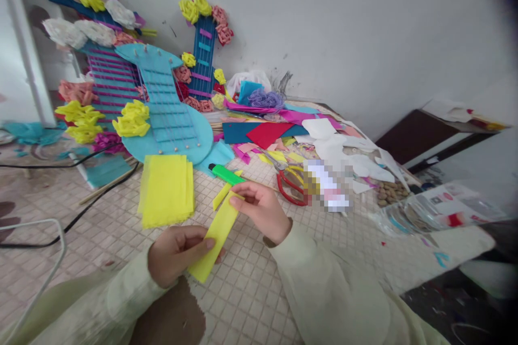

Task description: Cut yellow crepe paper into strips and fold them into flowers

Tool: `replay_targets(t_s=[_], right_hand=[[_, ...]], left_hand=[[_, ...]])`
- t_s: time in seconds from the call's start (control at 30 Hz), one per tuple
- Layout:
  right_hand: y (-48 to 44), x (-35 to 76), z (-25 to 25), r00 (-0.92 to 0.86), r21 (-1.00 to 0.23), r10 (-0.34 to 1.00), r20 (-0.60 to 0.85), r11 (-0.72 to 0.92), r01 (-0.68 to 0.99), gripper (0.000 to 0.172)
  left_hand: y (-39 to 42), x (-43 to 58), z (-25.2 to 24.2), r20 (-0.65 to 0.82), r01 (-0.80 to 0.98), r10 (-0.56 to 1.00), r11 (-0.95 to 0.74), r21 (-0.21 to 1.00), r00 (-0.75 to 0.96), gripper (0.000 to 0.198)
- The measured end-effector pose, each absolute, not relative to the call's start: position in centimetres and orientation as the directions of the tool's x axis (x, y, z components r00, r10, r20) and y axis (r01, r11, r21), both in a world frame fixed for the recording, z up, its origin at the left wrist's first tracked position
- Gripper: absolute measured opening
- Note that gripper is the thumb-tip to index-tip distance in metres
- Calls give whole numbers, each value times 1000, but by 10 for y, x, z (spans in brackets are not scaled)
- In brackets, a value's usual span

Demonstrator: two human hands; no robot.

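A narrow strip of yellow crepe paper (215, 237) slants between my two hands, above the tiled-pattern tabletop. My left hand (180, 250) pinches it near its lower end, thumb on top and fingertips underneath. At the upper end, my right hand (261, 207) grips the strip between thumb and fingers. Just beyond lies a small yellow paper piece (222, 197), partly behind the strip. A green utility knife (226, 174) with a black end rests past my right hand. Left of the strip sits a stack of yellow paper sheets (165, 191).
Guitar-shaped paper decorations (170, 118) with yellow, pink and white paper flowers lean at the back left. Red-handled scissors (289, 191), coloured paper scraps (269, 132) and purple yarn (266, 99) lie beyond. A clear plastic bottle (437, 207) lies right. A black cable (101, 191) crosses the left side.
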State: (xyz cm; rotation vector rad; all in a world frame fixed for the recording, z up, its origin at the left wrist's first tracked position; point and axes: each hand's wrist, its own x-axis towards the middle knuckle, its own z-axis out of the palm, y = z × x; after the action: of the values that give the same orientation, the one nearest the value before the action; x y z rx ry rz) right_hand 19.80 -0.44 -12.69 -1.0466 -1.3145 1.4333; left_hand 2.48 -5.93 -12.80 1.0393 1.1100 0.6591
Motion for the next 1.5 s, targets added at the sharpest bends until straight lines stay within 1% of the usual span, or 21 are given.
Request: replay_targets(t_s=[0.1,0.23,0.33,0.43,0.53,0.63,0.77,0.9,1.0,1.1,1.2,1.37,1.5], right_hand=[[-6,197,-126,-263,-995,964,-28,-51,-81,19],[-12,194,-124,-315,-995,949,-36,-63,-76,19],[-15,193,-124,-336,-997,942,-26,-48,-57,18],[-16,192,-125,-351,-997,936,-25,-48,-56,19],[-16,191,-125,-358,-997,933,-32,-57,-60,17],[-16,191,-126,-358,-997,933,-32,-57,-60,17],[-16,191,-126,-338,-998,941,-26,-46,-53,19],[-15,191,-127,-327,-999,944,-31,-43,-28,23],[-14,191,-126,-327,-999,944,-38,-47,-17,25],[-14,191,-126,-326,-999,945,-37,-46,-22,25],[-14,191,-125,-304,-997,951,-52,-68,-42,29],[-13,192,-125,-290,-985,947,-135,-159,-60,32],[-11,194,-126,-269,-984,953,-141,-166,-70,33]], left_hand=[[-61,27,-128,-304,89,906,290,953,294,15],[-63,31,-132,-191,1,971,193,981,143,19],[-64,33,-136,-109,-47,989,114,992,98,22],[-65,33,-140,-27,-68,994,35,997,106,15],[-63,28,-143,58,-10,984,-57,998,171,7],[-60,23,-146,128,101,961,-157,982,243,9],[-58,23,-146,209,180,951,-252,951,227,11],[-59,26,-145,247,239,952,-286,928,180,14],[-57,24,-145,293,281,933,-345,896,211,15],[-55,21,-147,305,309,920,-373,875,247,16],[-54,18,-149,275,313,932,-341,886,237,17],[-55,17,-149,237,266,961,-268,926,142,15],[-57,21,-145,208,214,976,-216,953,59,15]])
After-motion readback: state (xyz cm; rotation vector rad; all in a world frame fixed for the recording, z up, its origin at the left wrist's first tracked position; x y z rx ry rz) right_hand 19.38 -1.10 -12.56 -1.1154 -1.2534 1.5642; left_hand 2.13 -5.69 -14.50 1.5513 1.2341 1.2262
